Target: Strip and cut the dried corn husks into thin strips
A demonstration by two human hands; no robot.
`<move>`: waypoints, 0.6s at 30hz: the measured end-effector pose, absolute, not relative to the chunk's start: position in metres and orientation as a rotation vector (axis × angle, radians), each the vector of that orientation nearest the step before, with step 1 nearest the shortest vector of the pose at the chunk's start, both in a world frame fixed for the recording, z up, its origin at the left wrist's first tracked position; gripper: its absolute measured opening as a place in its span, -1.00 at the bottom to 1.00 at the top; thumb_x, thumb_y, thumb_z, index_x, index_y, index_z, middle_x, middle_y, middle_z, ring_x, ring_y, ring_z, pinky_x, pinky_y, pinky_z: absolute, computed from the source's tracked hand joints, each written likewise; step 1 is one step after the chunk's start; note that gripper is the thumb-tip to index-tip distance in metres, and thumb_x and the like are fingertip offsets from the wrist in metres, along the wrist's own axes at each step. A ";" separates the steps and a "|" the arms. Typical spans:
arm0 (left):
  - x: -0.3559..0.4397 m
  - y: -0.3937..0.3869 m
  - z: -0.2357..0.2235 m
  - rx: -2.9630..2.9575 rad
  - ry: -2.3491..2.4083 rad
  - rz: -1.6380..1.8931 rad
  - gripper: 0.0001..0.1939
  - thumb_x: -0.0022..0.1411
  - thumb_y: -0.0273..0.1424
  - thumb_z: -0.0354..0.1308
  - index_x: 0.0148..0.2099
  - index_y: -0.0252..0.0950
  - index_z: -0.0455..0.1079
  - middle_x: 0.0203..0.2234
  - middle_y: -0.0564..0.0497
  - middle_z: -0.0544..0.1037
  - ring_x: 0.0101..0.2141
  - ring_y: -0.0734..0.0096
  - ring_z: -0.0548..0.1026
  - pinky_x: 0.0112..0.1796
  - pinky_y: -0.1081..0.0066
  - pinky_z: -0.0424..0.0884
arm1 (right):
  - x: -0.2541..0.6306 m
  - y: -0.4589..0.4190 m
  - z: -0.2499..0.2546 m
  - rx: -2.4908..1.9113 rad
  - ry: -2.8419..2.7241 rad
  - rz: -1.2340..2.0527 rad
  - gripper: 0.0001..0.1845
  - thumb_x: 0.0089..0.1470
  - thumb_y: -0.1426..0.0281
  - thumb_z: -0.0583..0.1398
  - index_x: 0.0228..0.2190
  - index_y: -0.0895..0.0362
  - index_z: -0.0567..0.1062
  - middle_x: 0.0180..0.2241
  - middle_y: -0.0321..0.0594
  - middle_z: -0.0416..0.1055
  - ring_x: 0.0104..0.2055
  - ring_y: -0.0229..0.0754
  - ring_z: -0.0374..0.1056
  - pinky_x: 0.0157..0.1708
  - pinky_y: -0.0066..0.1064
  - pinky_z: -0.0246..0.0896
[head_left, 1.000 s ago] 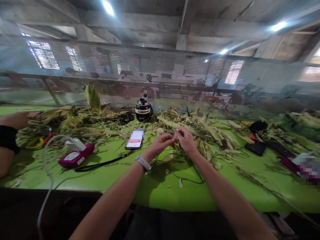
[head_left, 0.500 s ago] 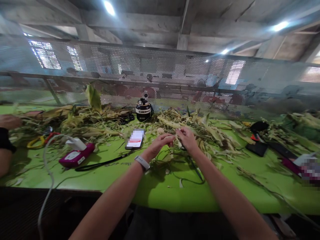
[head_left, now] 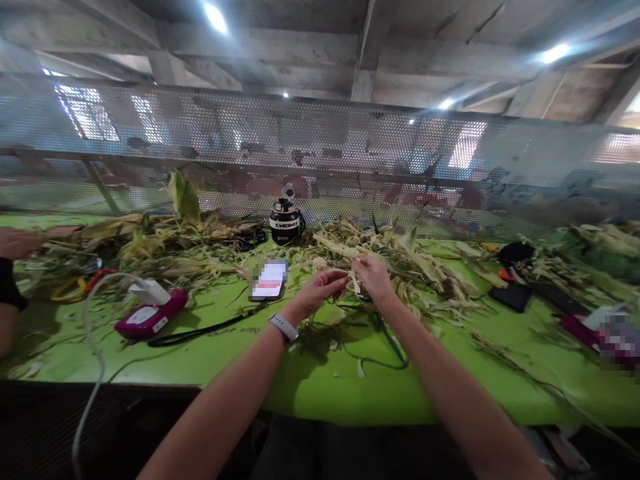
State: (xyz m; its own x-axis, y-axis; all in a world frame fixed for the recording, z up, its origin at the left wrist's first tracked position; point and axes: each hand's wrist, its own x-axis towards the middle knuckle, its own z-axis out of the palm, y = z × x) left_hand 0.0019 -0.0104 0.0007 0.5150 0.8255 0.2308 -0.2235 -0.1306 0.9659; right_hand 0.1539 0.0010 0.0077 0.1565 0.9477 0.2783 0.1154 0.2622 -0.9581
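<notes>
My left hand [head_left: 320, 288] and my right hand [head_left: 373, 280] meet over the green table [head_left: 300, 373], fingertips pinched together on a thin pale strip of corn husk [head_left: 352, 281]. What lies inside the pinch is too small to make out clearly. A white watch [head_left: 283, 327] is on my left wrist. A heap of corn husks [head_left: 400, 257] lies just behind my hands. A phone [head_left: 270, 279] with a lit screen rests left of my left hand.
A magenta power bank [head_left: 150, 316] with white plug and cable lies at the left. A black jar [head_left: 286, 224] stands by the perforated metal screen [head_left: 320, 160]. Another person's arm [head_left: 13, 280] reaches in at far left. More husks and dark devices [head_left: 515, 293] lie to the right.
My hands have stayed pinched together, shifting only slightly. The other person's hand at far left has drawn back toward the edge.
</notes>
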 end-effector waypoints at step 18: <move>0.007 -0.018 0.001 1.654 0.828 1.257 -0.76 0.07 -0.23 0.14 -0.33 -0.32 0.43 -0.47 0.04 0.48 -0.41 0.44 0.37 -0.36 0.46 0.29 | 0.149 -0.012 0.006 -1.166 -1.431 0.378 -0.77 0.00 0.19 0.10 -0.47 0.10 0.30 -0.52 -0.25 0.39 -0.50 -0.22 0.32 -0.45 -0.39 0.19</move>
State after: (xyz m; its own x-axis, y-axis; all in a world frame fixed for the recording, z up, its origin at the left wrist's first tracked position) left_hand 0.0073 -0.0175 0.0008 0.2671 0.8850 0.3813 0.0005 -0.3958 0.9183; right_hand 0.1494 -0.0116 0.0058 0.1923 0.8059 0.5599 0.4242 0.4462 -0.7880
